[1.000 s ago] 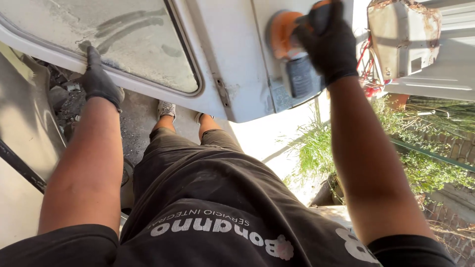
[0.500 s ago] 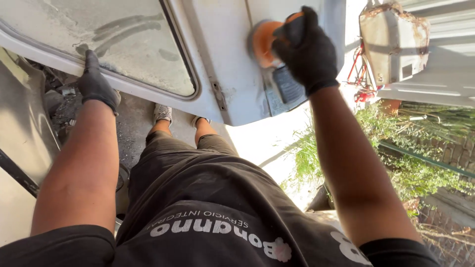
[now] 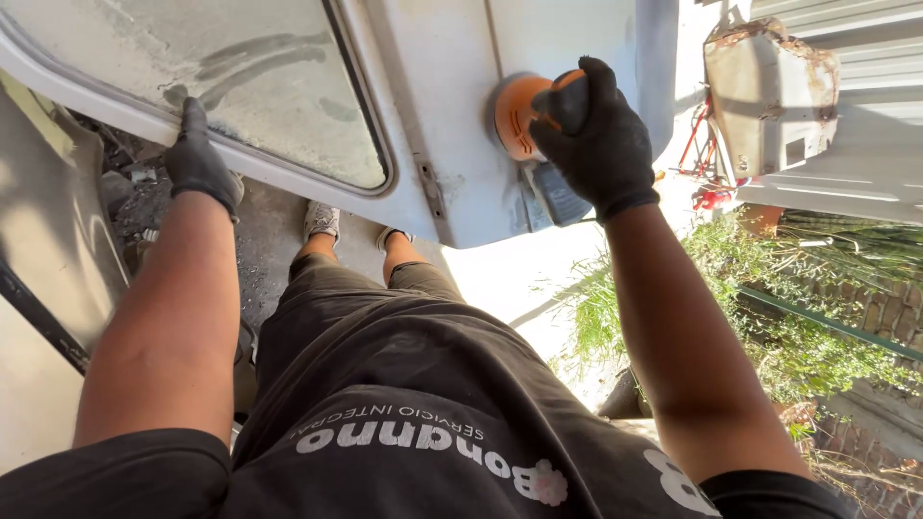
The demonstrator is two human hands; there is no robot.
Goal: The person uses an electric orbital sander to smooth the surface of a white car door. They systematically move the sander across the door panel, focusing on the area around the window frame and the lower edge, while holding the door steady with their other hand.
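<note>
A pale grey vehicle door (image 3: 452,106) with a dusty window (image 3: 221,67) stands open in front of me. My right hand (image 3: 601,144), in a black glove, grips an orange round sander (image 3: 519,115) pressed flat against the door panel right of the window. My left hand (image 3: 197,159), also gloved in black, rests on the door's lower window frame with the fingers pointing up along it. Both bare forearms reach forward over my dark shirt and shorts.
My feet in light shoes (image 3: 322,221) stand on the concrete below the door. A grey vehicle body (image 3: 48,250) is on the left. Green weeds (image 3: 769,327) and a brick edge lie to the right, with a rusty white panel (image 3: 769,96) beyond.
My right hand has slid the sander leftward and down across the door panel. My left hand has stayed on the window frame.
</note>
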